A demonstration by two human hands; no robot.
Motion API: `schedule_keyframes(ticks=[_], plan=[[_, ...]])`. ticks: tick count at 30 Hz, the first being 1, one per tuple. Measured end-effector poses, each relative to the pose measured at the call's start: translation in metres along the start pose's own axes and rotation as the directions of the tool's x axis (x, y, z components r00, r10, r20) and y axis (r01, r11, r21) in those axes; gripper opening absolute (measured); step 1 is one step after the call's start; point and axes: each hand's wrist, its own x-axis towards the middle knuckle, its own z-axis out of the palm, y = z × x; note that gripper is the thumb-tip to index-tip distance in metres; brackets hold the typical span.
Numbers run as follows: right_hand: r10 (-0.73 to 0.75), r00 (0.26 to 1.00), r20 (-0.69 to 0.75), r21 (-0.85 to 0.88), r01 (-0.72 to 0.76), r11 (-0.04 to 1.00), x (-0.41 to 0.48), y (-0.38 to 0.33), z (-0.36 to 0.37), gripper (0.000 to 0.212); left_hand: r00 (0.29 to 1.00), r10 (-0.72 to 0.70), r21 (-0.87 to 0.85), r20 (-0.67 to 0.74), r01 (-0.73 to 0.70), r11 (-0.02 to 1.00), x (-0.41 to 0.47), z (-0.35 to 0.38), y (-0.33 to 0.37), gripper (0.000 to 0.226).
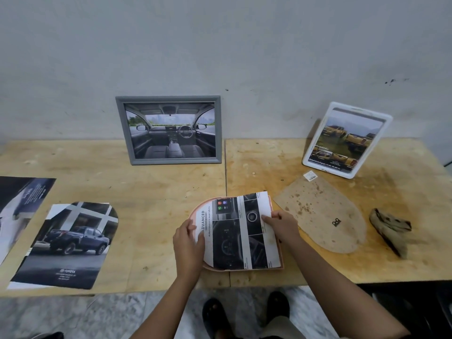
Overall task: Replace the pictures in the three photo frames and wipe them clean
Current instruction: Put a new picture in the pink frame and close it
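Observation:
A pink arch-shaped photo frame (282,261) lies flat near the table's front edge. An arch-cut picture (241,236) printed with "ADVANCED" and dashboard photos rests on it. My left hand (188,245) grips the picture's rounded left edge. My right hand (281,227) presses on its upper right part. The frame's brown arch-shaped backing board (320,216) lies to the right. A grey frame (168,129) with a car-interior picture leans on the wall. A white frame (346,140) with yellow pickup trucks stands at the back right.
An arch-cut picture of a blue pickup (68,243) lies at the left, with another dark print (22,204) beyond it. A crumpled brown cloth (390,230) sits at the right. A small barcode label (310,176) lies near the white frame. My feet show below the wooden table (151,192).

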Motion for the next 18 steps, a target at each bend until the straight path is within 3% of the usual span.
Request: schedule_keyframes(ticks=[3, 10, 18], plan=[[-0.029, 0.999, 0.032, -0.013, 0.030, 0.999, -0.002, 0.000, -0.004, 0.026, 0.997, -0.028, -0.014, 0.070, 0.029, 0.999, 0.000, -0.001, -0.003, 0.047], [-0.074, 0.980, 0.183, 0.019, 0.072, 0.997, -0.006, -0.006, -0.012, 0.008, 0.982, 0.057, 0.265, 0.179, -0.104, 0.958, -0.008, 0.004, -0.002, 0.054], [-0.159, 0.966, 0.203, 0.115, 0.137, 0.984, -0.014, -0.015, -0.027, 0.008, 0.990, 0.079, 0.205, 0.119, -0.102, 0.974, -0.008, 0.008, -0.004, 0.048]])
